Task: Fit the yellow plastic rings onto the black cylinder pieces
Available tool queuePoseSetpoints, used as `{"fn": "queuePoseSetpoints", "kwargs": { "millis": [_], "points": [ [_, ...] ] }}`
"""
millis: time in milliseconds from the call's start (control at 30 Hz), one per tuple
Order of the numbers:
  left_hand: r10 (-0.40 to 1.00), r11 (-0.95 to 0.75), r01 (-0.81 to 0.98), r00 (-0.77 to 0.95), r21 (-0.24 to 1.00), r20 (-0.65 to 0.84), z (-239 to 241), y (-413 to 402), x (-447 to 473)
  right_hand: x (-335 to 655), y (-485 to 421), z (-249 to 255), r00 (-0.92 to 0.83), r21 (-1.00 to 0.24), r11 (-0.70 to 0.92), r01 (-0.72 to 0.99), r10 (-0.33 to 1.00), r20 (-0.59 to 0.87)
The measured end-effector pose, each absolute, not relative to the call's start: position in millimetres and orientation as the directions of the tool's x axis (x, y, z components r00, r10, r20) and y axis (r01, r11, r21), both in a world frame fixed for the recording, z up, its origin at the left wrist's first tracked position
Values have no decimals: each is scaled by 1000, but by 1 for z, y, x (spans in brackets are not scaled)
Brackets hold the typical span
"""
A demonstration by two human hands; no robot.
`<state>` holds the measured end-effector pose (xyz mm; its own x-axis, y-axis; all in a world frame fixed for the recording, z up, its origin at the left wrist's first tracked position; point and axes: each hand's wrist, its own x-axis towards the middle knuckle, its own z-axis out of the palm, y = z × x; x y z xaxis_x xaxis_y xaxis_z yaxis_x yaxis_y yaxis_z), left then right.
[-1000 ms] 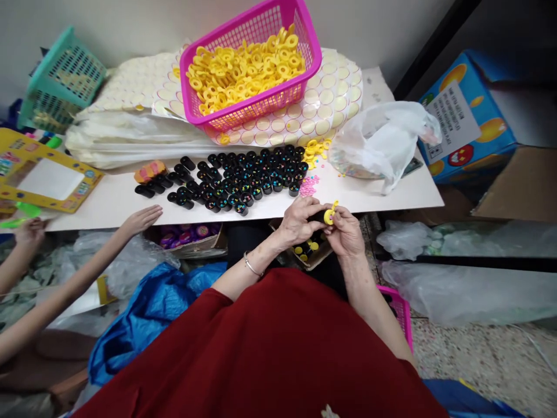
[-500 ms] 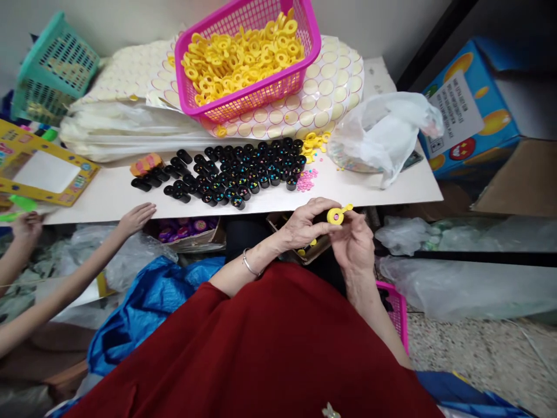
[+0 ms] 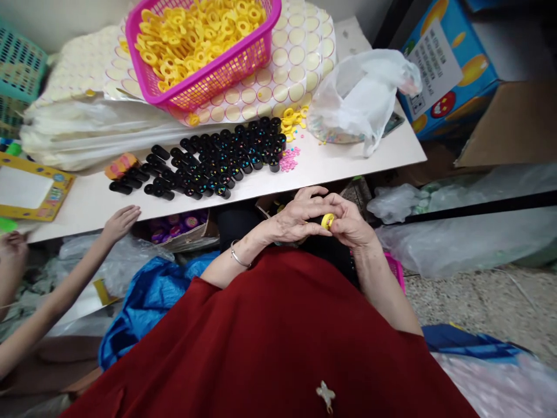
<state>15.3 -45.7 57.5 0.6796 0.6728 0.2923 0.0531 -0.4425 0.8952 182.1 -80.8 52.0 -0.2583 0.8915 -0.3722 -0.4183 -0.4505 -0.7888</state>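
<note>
In front of my red top, my left hand [image 3: 296,217] and my right hand [image 3: 353,225] are closed together on a small yellow plastic ring piece [image 3: 328,220]. My left thumb and fingers pinch it from one side, and the right thumb presses against the other. It is turned partly edge-on, and fingers cover much of it. On the white table [image 3: 261,190] beyond stand many short black cylinders [image 3: 224,154], several with coloured bits in their tops. Beside them lie small pink beads [image 3: 289,158] and loose yellow ring pieces [image 3: 293,121].
A pink basket [image 3: 209,81] full of yellow ring pieces sits behind the cylinders. To its right are a plastic bag [image 3: 363,96] and a blue carton [image 3: 452,69]. Another person's hand [image 3: 122,223] reaches to the table edge at left. Below is a box of purple items [image 3: 178,227].
My hands have drawn closer around the yellow ring piece, which has turned from facing me to partly edge-on. The view has shifted, moving the table contents left and up.
</note>
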Motion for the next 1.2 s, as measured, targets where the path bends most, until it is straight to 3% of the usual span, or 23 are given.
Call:
{"fn": "queuePoseSetpoints", "kwargs": {
  "millis": [200,467,667,767,867,933,1000,1067,1200],
  "points": [
    [530,-521,64,806,851,263,61,-51,24,187,-94,51,-227,-833,-400,-383,915,-334],
    [611,-330,-19,758,944,229,41,-51,23,169,-112,27,-38,-860,-281,-426,955,-293],
    [530,-428,-68,789,901,311,27,-52,15,168,-106,19,-267,-814,-398,-423,913,-308],
    [602,-567,56,709,821,367,21,-48,-1,169,-91,2,-251,-899,-362,-246,920,-301],
    [824,-559,365,345,744,450,16,-37,-25,162,-70,-17,-93,-929,-280,241,946,-310],
    [878,-406,593,41,695,478,14,-25,-36,152,-54,-27,-61,-759,-209,617,948,-311],
    [879,-241,751,-99,614,466,12,-12,-40,139,-40,-33,-116,-564,-122,817,923,-368],
    [900,-127,849,-118,513,419,11,0,-35,128,-29,-36,-169,-494,-68,867,892,-420],
    [941,27,924,-152,381,302,6,17,-17,129,-20,-31,-288,-699,-80,711,873,-394]
  ]
}}
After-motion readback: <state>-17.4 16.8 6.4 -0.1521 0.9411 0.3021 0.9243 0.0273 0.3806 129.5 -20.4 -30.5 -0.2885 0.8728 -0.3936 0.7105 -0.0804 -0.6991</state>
